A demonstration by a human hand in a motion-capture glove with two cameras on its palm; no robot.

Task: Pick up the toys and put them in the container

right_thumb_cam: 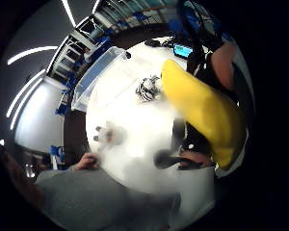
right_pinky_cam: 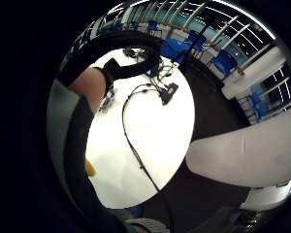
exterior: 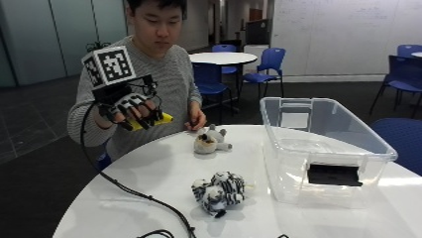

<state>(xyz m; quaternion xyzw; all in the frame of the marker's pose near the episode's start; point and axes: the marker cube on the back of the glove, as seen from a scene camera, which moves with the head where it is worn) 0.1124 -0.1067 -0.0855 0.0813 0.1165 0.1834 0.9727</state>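
Outside view: right hand [exterior: 130,111] gripping yellow toy [exterior: 153,120] above table [exterior: 151,173] edge, clear container [exterior: 316,148] well apart.

Gloved right hand [exterior: 131,110] raised above table's [exterior: 151,173] far-left edge, fingers curled round yellow toy [exterior: 153,120] | bare hand [exterior: 195,123] resting at far edge | grey plush toy [exterior: 210,141] just beside bare hand | zebra toy [exterior: 219,191] mid-table, toward near edge | clear container [exterior: 323,148] along right side, upright.
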